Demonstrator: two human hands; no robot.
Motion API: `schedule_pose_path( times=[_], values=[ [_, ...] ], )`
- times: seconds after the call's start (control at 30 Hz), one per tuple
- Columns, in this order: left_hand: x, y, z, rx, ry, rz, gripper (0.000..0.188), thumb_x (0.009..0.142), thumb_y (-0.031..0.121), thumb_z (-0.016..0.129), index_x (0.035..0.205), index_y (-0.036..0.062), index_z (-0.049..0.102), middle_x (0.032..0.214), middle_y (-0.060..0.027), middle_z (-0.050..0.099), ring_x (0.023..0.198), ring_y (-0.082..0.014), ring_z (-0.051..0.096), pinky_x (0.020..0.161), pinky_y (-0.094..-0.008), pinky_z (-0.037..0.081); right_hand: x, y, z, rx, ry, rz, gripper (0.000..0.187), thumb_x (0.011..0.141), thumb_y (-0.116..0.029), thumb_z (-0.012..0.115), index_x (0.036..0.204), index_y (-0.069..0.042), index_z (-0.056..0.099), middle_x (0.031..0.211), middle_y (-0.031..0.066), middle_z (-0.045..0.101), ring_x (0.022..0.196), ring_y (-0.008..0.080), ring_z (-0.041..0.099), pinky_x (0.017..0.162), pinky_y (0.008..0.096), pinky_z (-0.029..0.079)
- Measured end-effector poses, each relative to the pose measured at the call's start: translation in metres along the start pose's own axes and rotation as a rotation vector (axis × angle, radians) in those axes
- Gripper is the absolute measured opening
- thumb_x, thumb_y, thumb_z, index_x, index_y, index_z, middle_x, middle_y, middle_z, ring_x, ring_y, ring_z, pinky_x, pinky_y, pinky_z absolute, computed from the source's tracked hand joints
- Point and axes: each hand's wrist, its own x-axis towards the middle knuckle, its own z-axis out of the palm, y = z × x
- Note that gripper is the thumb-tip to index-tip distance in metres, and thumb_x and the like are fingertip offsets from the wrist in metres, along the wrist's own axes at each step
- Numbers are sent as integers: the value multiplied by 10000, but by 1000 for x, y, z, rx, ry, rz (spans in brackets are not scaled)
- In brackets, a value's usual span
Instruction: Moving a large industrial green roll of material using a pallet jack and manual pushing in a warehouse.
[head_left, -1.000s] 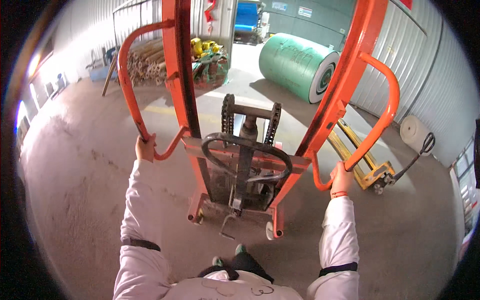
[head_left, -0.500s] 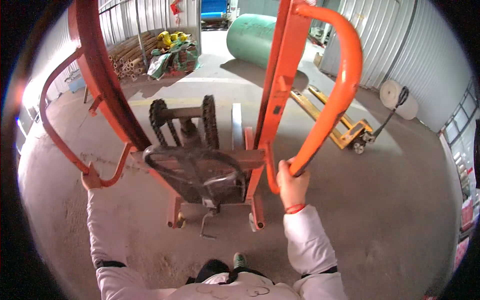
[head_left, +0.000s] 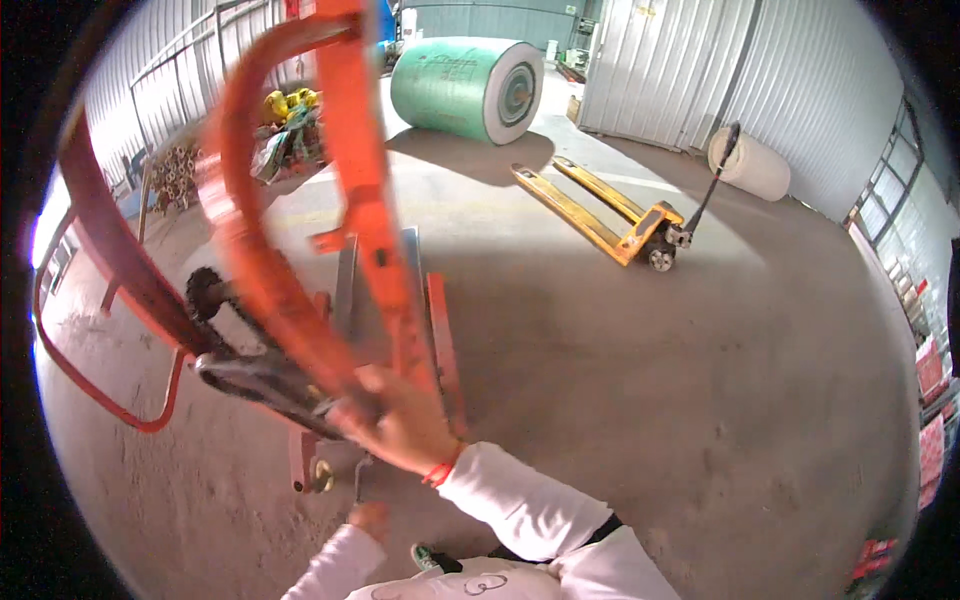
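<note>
An orange hand stacker (head_left: pixel 365 180) stands at my left, with a curved tube handle (head_left: pixel 235 190) on its near mast. My right hand (head_left: pixel 405 425) is closed around the lower end of that handle, slightly blurred. Low in front of my body is my left hand (head_left: pixel 370 518), off the stacker's far-left handle (head_left: pixel 150 425). Its fingers are smeared, just below a thin bent lever (head_left: pixel 361 475) at the stacker's base; contact cannot be made out. A dark steering loop (head_left: pixel 260 385) and a chain wheel (head_left: pixel 205 292) sit between the masts, partly hidden.
A yellow pallet truck (head_left: pixel 640 235) with a black handle stands ahead on the concrete floor. Behind it lie a large green-wrapped roll (head_left: pixel 450 90) and, by the metal wall, a pale roll (head_left: pixel 750 165). Long tubes (head_left: pixel 175 175) are piled at the left.
The stacker has shifted left in view and appears turned. My left hand has let go of its handle and dropped toward the middle. My right hand has moved left with its handle.
</note>
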Motion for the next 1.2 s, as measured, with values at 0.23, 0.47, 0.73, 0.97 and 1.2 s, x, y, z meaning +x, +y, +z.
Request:
schedule_pose_path(
  times=[0.23,0.47,0.73,0.97,1.2],
  values=[
    [-28,6,405,720,-564,444,254,744,217,513,955,75,508,862,-36,555,694,-188,512,558,-295,409,-108,35,-220,-133,-452,-224,357,708,-206,618,1008,-67,484,902,55,522,794,229,534,747,348,389],
    [11,27,547,526,-578,692,191,763,159,511,931,71,486,810,-42,538,618,-134,497,526,-276,401,-106,-46,-489,-502,8,-240,265,686,-115,601,941,-72,542,720,27,568,659,196,552,667,329,440],
    [166,70,719,823,-508,622,244,759,117,497,994,50,492,844,-73,560,703,-153,531,585,-278,429,-121,-6,-663,-1260,403,-319,258,781,-199,520,1000,-63,539,855,29,561,799,169,537,705,354,415],
    [33,127,1072,910,-758,853,338,743,149,551,1053,52,458,996,-104,510,917,-211,490,784,-301,411,-160,41,-834,-1987,510,262,261,779,-191,525,981,-29,554,870,69,583,815,219,554,718,359,425],
    [57,232,1316,840,-713,1597,468,706,144,578,1133,46,414,1191,-168,392,1126,-334,348,932,-390,313,-197,222,-1061,-1379,597,594,192,727,-175,572,846,-32,525,766,101,541,655,216,529,621,333,425]
  ],
)
